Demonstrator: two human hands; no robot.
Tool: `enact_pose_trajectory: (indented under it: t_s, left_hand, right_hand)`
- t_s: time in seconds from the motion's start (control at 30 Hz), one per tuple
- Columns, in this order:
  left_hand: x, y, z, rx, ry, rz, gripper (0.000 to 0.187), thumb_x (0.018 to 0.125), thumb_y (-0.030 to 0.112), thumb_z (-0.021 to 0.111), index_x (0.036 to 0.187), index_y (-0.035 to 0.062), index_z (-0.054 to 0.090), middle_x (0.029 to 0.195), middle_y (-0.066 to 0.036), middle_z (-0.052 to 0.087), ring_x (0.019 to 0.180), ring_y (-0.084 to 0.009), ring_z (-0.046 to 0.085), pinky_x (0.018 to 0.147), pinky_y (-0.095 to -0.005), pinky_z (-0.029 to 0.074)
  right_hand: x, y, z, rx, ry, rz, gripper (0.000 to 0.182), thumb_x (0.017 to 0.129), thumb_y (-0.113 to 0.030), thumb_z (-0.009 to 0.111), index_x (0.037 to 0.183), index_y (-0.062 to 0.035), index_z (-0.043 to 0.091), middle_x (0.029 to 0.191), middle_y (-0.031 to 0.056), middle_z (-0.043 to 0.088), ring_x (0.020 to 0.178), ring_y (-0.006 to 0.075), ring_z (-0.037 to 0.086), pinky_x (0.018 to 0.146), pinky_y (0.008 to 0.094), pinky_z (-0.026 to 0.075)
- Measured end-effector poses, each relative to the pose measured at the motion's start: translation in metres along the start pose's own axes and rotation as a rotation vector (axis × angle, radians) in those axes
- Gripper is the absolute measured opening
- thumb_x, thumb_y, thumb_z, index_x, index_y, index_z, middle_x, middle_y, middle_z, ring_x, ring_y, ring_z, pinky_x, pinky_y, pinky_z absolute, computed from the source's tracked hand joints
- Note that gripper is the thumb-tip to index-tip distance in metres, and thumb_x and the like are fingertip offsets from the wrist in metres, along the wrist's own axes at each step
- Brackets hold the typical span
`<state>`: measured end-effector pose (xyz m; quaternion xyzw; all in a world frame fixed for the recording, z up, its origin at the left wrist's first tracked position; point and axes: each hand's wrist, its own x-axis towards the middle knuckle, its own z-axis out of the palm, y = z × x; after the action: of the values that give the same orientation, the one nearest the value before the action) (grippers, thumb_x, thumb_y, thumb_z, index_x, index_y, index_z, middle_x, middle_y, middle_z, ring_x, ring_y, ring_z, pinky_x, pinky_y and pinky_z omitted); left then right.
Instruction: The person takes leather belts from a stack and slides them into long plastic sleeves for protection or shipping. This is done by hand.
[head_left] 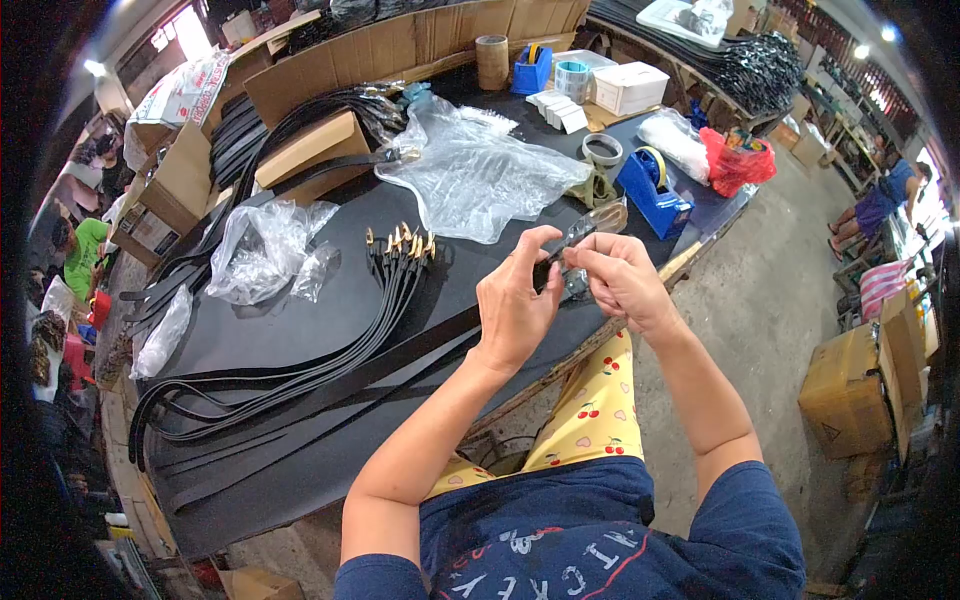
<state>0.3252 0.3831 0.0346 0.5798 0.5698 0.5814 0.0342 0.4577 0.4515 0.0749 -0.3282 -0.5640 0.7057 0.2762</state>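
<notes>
Near the table's right edge, my left hand [518,298] is closed around the end of a black belt [400,352], which trails left across the black table [280,490]. Close beside it, my right hand [628,282] pinches at the same end, where clear plastic [604,216] and something shiny show between the hands. The small part in the right fingertips is hard to make out. A bundle of black belts with gold buckles [400,244] lies left of my hands.
Clear plastic bags [480,165] lie behind the belts. A blue tape dispenser [652,195], a tape roll [602,150], a white box [630,87] and a red bag [738,162] are at the back right. Cardboard boxes [845,390] stand on the floor. Other people are in the background.
</notes>
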Motion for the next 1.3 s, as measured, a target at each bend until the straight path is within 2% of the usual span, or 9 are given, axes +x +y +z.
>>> enact_pose_trajectory:
  t_s: [0.07,0.6,0.7,0.77,0.8,0.87,0.97,1.2,1.3]
  left_hand:
    - [0.000,0.000,0.000,0.050,0.012,0.026,0.032,0.075,-0.001,0.067,0.105,0.0085,0.058,0.076,-0.009,0.064,0.069,-0.0197,0.065,0.062,-0.0287,0.049]
    - [0.005,0.001,-0.004,0.036,0.034,0.024,0.024,0.076,0.000,0.066,0.099,0.0026,0.067,0.090,-0.014,0.069,0.081,-0.0221,0.068,0.073,-0.0296,0.052]
    - [0.006,0.002,-0.005,0.019,0.044,0.028,0.023,0.076,-0.002,0.065,0.099,0.0025,0.068,0.090,-0.014,0.069,0.082,-0.0215,0.068,0.073,-0.0293,0.052]
    - [0.007,-0.001,-0.005,0.031,0.067,0.089,0.023,0.076,-0.001,0.063,0.099,0.0043,0.065,0.091,-0.013,0.066,0.080,-0.0290,0.065,0.069,-0.0345,0.051]
    - [0.006,0.001,-0.005,0.030,0.066,0.089,0.023,0.076,-0.001,0.063,0.099,0.0043,0.065,0.091,-0.013,0.066,0.080,-0.0290,0.065,0.069,-0.0345,0.051]
    - [0.007,0.004,-0.005,0.047,0.047,0.038,0.025,0.075,-0.003,0.064,0.099,0.0026,0.067,0.092,-0.014,0.069,0.083,-0.0227,0.068,0.075,-0.0294,0.052]
    - [0.006,0.002,-0.003,0.040,0.056,0.059,0.025,0.075,-0.003,0.065,0.099,0.0031,0.067,0.093,-0.013,0.068,0.085,-0.0235,0.068,0.075,-0.0298,0.052]
    - [0.008,0.001,-0.004,0.064,0.058,0.101,0.026,0.075,-0.004,0.065,0.099,0.0035,0.067,0.093,-0.013,0.068,0.085,-0.0241,0.068,0.075,-0.0302,0.052]
    - [0.010,0.000,-0.004,0.068,0.063,0.096,0.025,0.075,-0.004,0.065,0.099,0.0034,0.067,0.093,-0.013,0.068,0.085,-0.0242,0.068,0.074,-0.0301,0.052]
  right_hand:
    - [0.001,0.001,0.001,0.011,0.016,-0.005,0.016,0.090,-0.015,0.059,0.079,-0.0036,0.058,0.047,-0.0061,0.043,0.031,-0.0005,0.031,0.030,0.0170,0.021]
    - [-0.001,0.003,-0.001,0.010,0.016,-0.001,0.016,0.090,-0.015,0.059,0.080,-0.0018,0.058,0.045,-0.0053,0.043,0.031,0.0017,0.032,0.030,0.0185,0.024]
    - [-0.001,0.004,-0.006,-0.107,-0.009,-0.016,0.017,0.089,-0.016,0.060,0.085,-0.0001,0.061,0.054,-0.0030,0.050,0.041,0.0030,0.044,0.033,0.0187,0.033]
    - [-0.001,0.004,-0.004,-0.117,0.024,-0.067,0.021,0.086,-0.017,0.066,0.091,0.0028,0.064,0.066,0.0027,0.060,0.054,0.0082,0.056,0.044,0.0208,0.045]
    - [0.000,0.007,-0.006,-0.117,0.026,-0.067,0.021,0.086,-0.017,0.066,0.091,0.0028,0.064,0.066,0.0027,0.060,0.054,0.0082,0.056,0.044,0.0208,0.045]
    - [0.005,0.015,-0.012,-0.052,-0.008,-0.139,0.022,0.084,-0.014,0.068,0.095,0.0046,0.065,0.079,0.0068,0.066,0.069,0.0118,0.063,0.059,0.0232,0.053]
    - [0.005,0.018,-0.016,-0.011,-0.017,-0.129,0.020,0.083,-0.010,0.068,0.095,0.0055,0.065,0.083,0.0096,0.067,0.070,0.0136,0.065,0.065,0.0258,0.054]
    - [0.002,0.022,-0.007,-0.005,0.060,-0.190,0.014,0.083,-0.005,0.068,0.091,0.0053,0.066,0.086,0.0104,0.067,0.069,0.0151,0.065,0.066,0.0262,0.055]
    - [-0.002,0.020,0.000,-0.013,0.140,-0.252,0.022,0.081,0.000,0.067,0.099,0.0084,0.058,0.081,0.0134,0.068,0.068,0.0171,0.066,0.062,0.0257,0.055]
